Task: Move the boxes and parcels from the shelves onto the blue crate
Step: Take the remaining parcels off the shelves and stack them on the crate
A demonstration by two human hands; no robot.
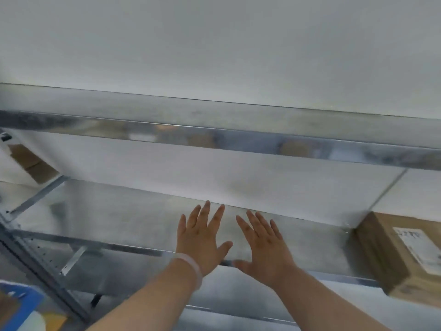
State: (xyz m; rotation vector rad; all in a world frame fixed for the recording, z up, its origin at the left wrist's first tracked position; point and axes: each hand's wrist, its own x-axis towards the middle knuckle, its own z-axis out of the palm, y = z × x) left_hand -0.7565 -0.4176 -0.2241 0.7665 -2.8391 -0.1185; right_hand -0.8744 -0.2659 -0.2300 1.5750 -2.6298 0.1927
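Observation:
My left hand [202,237] and my right hand [265,244] reach side by side over the bare metal shelf [124,218], fingers straight and spread, holding nothing. A pale band circles my left wrist. A brown cardboard box [393,254] with a white label sits on the same shelf at the far right, well apart from my right hand. Another brown box [31,163] shows blurred at the far left, beyond the rack's end. A corner of the blue crate [21,306] appears at the bottom left with pale parcels on it.
An upper metal shelf [214,125] runs across the view above my hands, its front lip reflecting brown shapes. A lower shelf [226,297] lies beneath my forearms. The rack's perforated upright [35,263] slants at the left. A white wall stands behind.

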